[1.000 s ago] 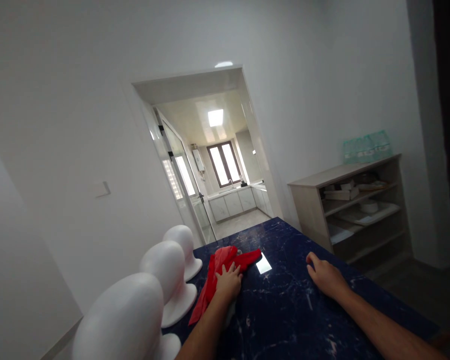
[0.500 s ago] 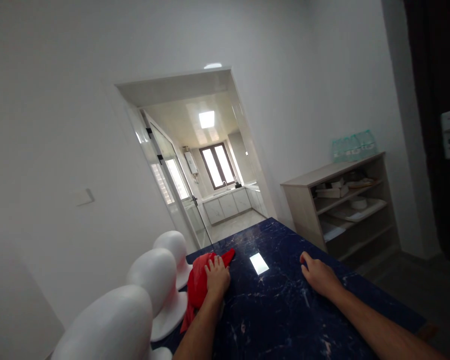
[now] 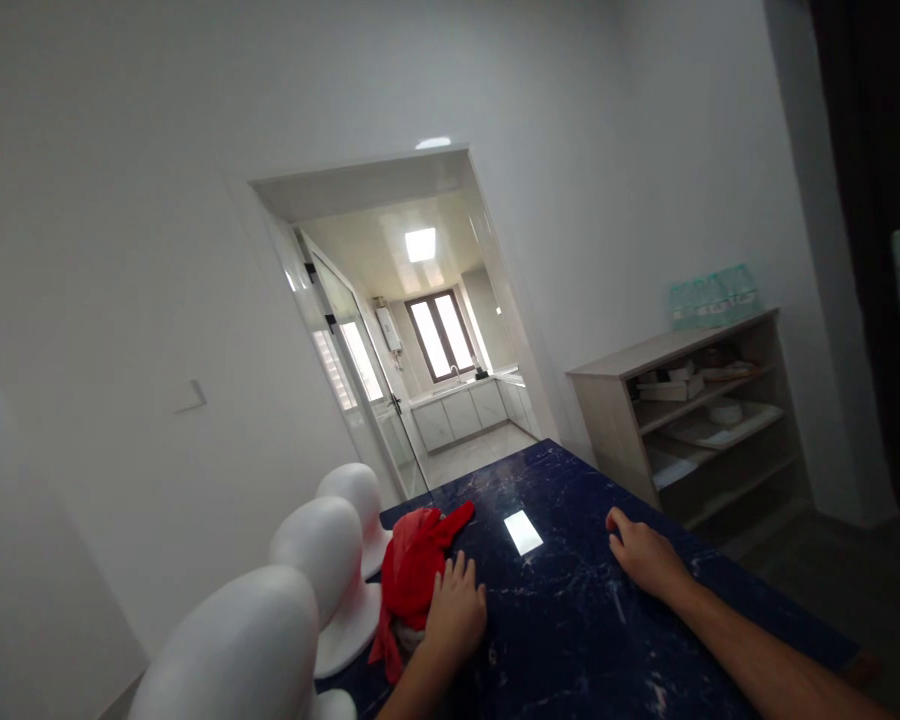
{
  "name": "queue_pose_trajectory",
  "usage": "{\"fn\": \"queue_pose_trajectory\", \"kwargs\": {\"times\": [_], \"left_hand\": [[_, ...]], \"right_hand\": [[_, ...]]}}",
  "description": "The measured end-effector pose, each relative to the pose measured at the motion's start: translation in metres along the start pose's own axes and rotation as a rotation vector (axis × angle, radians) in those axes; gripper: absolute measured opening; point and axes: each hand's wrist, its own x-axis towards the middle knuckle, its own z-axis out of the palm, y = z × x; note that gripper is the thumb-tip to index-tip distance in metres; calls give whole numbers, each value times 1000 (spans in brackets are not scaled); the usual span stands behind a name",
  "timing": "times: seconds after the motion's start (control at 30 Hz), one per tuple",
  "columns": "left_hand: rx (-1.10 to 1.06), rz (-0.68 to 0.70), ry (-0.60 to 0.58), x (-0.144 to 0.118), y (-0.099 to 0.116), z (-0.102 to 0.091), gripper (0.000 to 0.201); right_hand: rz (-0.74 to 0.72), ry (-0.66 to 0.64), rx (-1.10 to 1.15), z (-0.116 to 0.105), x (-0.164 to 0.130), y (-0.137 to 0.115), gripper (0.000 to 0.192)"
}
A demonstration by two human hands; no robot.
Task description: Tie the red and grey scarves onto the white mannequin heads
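A red cloth (image 3: 412,570) lies bunched on the dark blue marble table (image 3: 570,620), up against the white foam heads. My left hand (image 3: 456,612) rests flat on the table with fingers spread, its fingertips at the cloth's right edge. My right hand (image 3: 645,558) lies palm down on the table farther right, holding nothing.
Three white mannequin heads (image 3: 330,560) stand in a row along the table's left edge. A wooden shelf unit (image 3: 690,420) with boxes and trays stands against the right wall. A doorway (image 3: 435,360) behind the table leads into a kitchen.
My left hand has slid back toward me and off the cloth's top. The cloth is more bunched than a second ago. My right hand has stayed in place.
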Motion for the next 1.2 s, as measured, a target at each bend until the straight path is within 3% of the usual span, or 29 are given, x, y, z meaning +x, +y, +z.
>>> {"fn": "queue_pose_trajectory", "kwargs": {"times": [0.13,0.27,0.43,0.6,0.73,0.97,1.1,1.2], "left_hand": [[-3,20,-96,-54,-12,8,67],[-50,-36,-16,-80,-22,-9,59],[-299,3,-2,-97,-5,-30,59],[-548,189,-51,-109,17,-25,60],[-545,225,-90,-115,28,-19,62],[-573,235,-54,-122,29,-23,59],[-615,217,-37,-123,31,-28,57],[-700,245,-10,-140,25,-29,58]], "right_hand": [[-5,-12,-3,0,-1,0,14],[-4,-17,-10,2,0,2,14],[-43,-4,-2,7,1,5,13],[-85,-8,-13,11,0,6,16],[-150,2,-23,11,-5,6,21],[-271,36,-76,12,-12,4,26],[-290,63,-128,16,-9,7,27],[-273,61,-147,21,-5,12,24]]}}
